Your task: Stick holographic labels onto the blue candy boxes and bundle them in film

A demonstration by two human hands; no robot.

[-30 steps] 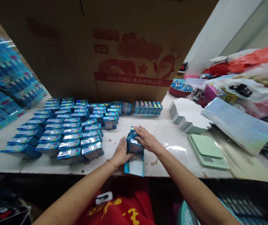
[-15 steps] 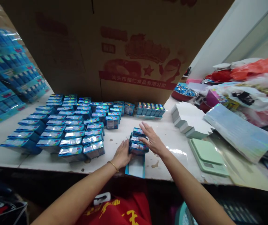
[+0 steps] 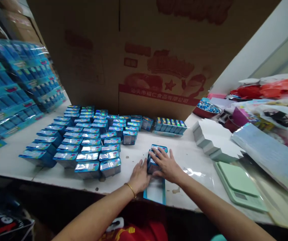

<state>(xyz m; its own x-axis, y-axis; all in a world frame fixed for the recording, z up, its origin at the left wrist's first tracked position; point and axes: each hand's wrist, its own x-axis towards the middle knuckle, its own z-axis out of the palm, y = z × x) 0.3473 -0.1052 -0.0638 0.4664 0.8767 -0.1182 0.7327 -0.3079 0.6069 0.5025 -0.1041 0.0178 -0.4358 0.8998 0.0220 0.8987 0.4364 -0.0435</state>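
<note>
Several small blue boxes (image 3: 160,147) stand in a row on a blue-edged card tray (image 3: 155,192) at the table's front. My right hand (image 3: 167,166) lies over the tops of these boxes, fingers spread, partly covering them. Along their left side rests my left hand (image 3: 139,177), fingers extended against the boxes rather than wrapped round them. A gold bracelet circles the left wrist. The near end of the tray shows a bare white surface.
Rows of blue boxes (image 3: 87,156) fill the table's left part. A large carton (image 3: 138,77) rises behind. A filled display tray (image 3: 170,126) sits near it. Rightward are white card stacks (image 3: 215,137), a green scale (image 3: 239,184) and a bowl of wrapped pieces (image 3: 206,108).
My right hand has come down flatter over the boxes, covering more of them. My left hand stays at their left side. The whole view has shifted, moving the scene right and slightly down.
</note>
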